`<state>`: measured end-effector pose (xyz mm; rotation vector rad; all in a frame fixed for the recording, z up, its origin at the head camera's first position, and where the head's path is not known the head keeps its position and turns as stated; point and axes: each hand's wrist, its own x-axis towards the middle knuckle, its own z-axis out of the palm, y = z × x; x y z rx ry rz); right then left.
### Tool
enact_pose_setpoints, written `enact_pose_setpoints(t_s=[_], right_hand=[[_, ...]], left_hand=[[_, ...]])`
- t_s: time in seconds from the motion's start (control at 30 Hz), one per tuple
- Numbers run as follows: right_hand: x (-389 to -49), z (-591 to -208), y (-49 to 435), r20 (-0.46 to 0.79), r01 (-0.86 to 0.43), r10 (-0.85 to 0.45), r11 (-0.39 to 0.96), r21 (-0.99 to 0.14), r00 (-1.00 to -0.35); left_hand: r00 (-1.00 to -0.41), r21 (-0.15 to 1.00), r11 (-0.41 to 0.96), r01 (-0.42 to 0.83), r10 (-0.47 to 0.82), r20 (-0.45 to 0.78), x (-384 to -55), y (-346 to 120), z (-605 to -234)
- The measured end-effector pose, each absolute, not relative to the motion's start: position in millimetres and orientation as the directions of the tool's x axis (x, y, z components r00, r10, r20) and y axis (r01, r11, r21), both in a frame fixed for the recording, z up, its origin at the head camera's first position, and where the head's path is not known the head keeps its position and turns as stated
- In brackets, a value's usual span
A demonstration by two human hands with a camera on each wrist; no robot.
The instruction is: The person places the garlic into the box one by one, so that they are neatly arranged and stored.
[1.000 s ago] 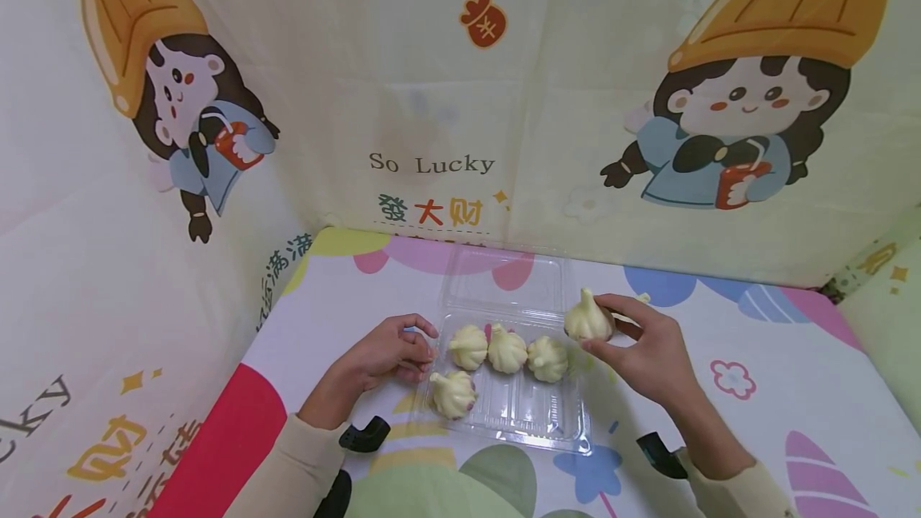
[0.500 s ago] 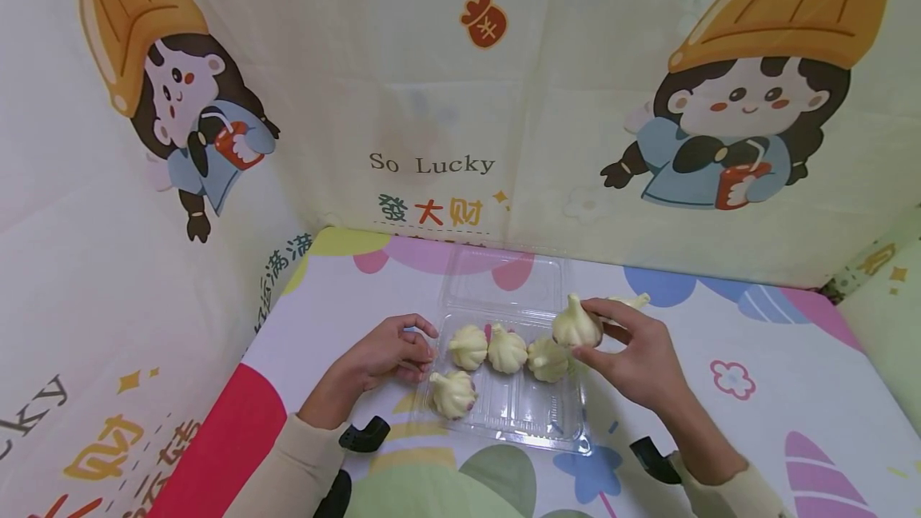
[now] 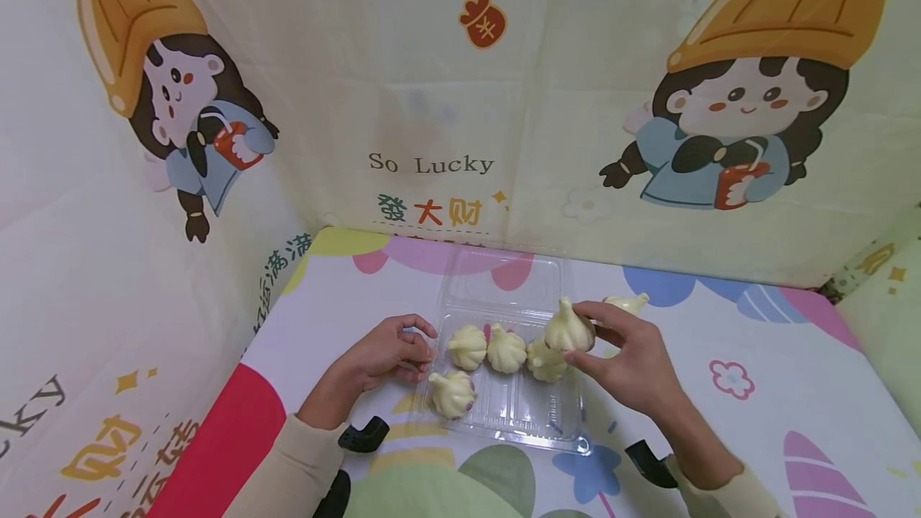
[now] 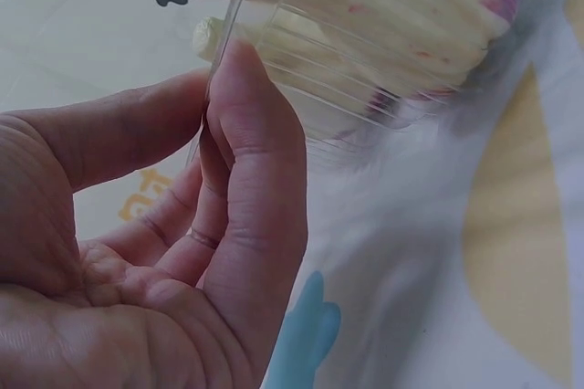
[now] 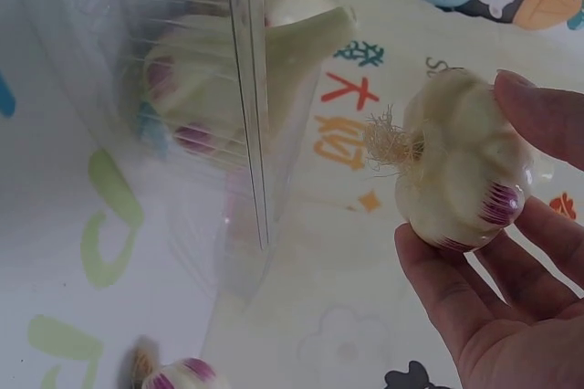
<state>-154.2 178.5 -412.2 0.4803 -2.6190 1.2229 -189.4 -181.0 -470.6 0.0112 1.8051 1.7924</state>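
My right hand (image 3: 636, 354) grips a garlic bulb (image 3: 568, 328) between thumb and fingers, above the right side of a clear plastic clamshell box (image 3: 528, 436). In the right wrist view the held bulb (image 5: 465, 165) shows its tuft of roots and purple streaks, apart from the box wall. My left hand (image 3: 388, 354) pinches the box's left rim (image 4: 228, 33) between thumb and index finger. Several garlic bulbs lie in the box: a back row with one bulb (image 3: 507, 348) in the middle, and another bulb (image 3: 453, 395) at front left. The held bulb partly hides the back row's right one.
The box's lid (image 3: 504, 278) lies opened out towards the back wall. Another garlic bulb (image 3: 627, 304) lies on the table behind my right hand, partly hidden. A patterned cloth covers the table (image 3: 719, 454), and printed sheets (image 3: 432, 118) stand around it.
My right hand has moved left with the garlic bulb, from beside the box to over its back right part. The bulb on the table behind shows more. My left hand stays put.
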Motion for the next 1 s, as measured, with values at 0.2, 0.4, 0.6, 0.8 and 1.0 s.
enact_pose_setpoints(t_s=[0.2, 0.4, 0.6, 0.8, 1.0], right_hand=[[-153, -412, 177, 0.331, -0.392, -0.216, 0.590, -0.705, -0.919], [-152, -412, 175, 0.341, -0.416, -0.239, 0.571, -0.708, -0.909], [-151, -411, 172, 0.340, -0.423, -0.252, 0.549, -0.721, -0.906], [-148, -412, 169, 0.329, -0.416, -0.255, 0.541, -0.731, -0.909], [-146, -414, 167, 0.326, -0.423, -0.272, 0.518, -0.744, -0.906]], left_hand=[[-0.824, 0.915, 0.101, -0.391, 0.404, -0.397, -191, -182, -471], [-0.825, 0.916, 0.104, -0.387, 0.404, -0.394, -192, -182, -468], [-0.826, 0.912, 0.105, -0.398, 0.392, -0.405, -192, -182, -469], [-0.826, 0.913, 0.107, -0.393, 0.396, -0.402, -190, -181, -468], [-0.828, 0.913, 0.109, -0.392, 0.391, -0.402, -190, -181, -469]])
